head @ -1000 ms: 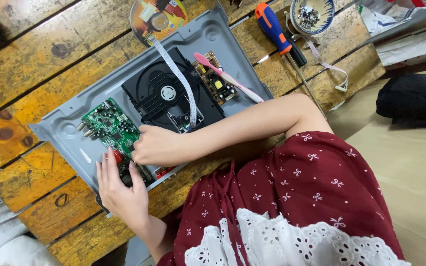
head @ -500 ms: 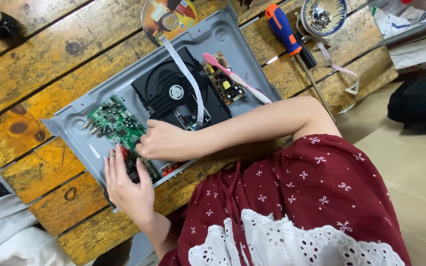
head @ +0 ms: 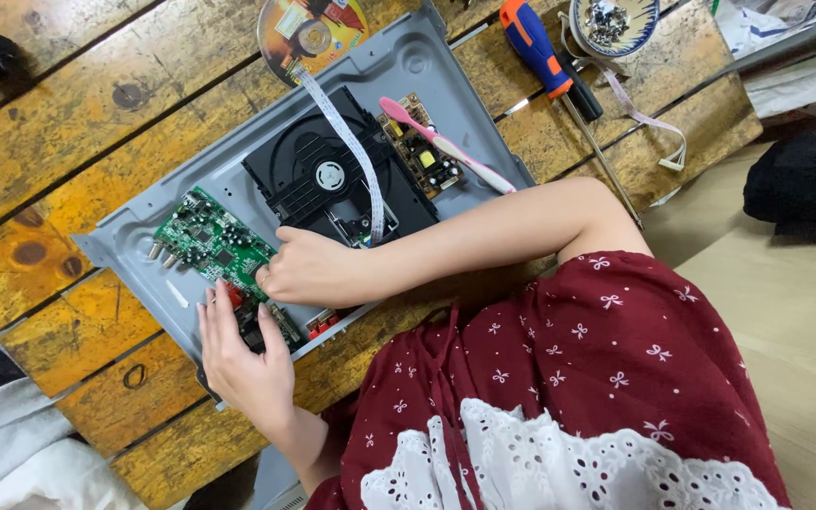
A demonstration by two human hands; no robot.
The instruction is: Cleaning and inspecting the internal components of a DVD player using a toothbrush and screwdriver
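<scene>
Green circuit board (head: 212, 247) sits at the left end of the grey metal chassis (head: 134, 247), tilted with the tray, and both hands meet at its near corner. The left hand (head: 243, 364) lies flat at the chassis's front edge, fingers spread and pressed on the board's lower end beside the red connectors (head: 323, 324); it grips nothing and looks to be steadying the board so it cannot slide. The right hand (head: 306, 268) comes across from the right, fingers curled in tight against the board's edge. Whether it pinches a small part or only pushes there cannot be told, since the fingertips are hidden under the knuckles.

Moving right, the black disc drive (head: 328, 179) fills the middle of the chassis, and a white ribbon cable (head: 344, 142) runs up over it, loose at the far end. Beside the drive sits the small brown power board (head: 419, 149), with a pink toothbrush (head: 446, 144) lying across it, within easy reach. A disc (head: 312, 33) pokes out from behind the chassis's back wall.

Further right on the wooden workbench (head: 40, 104), an orange and blue screwdriver (head: 542, 49) lies parked, and a patterned bowl (head: 614, 21) keeps loose screws gathered.
</scene>
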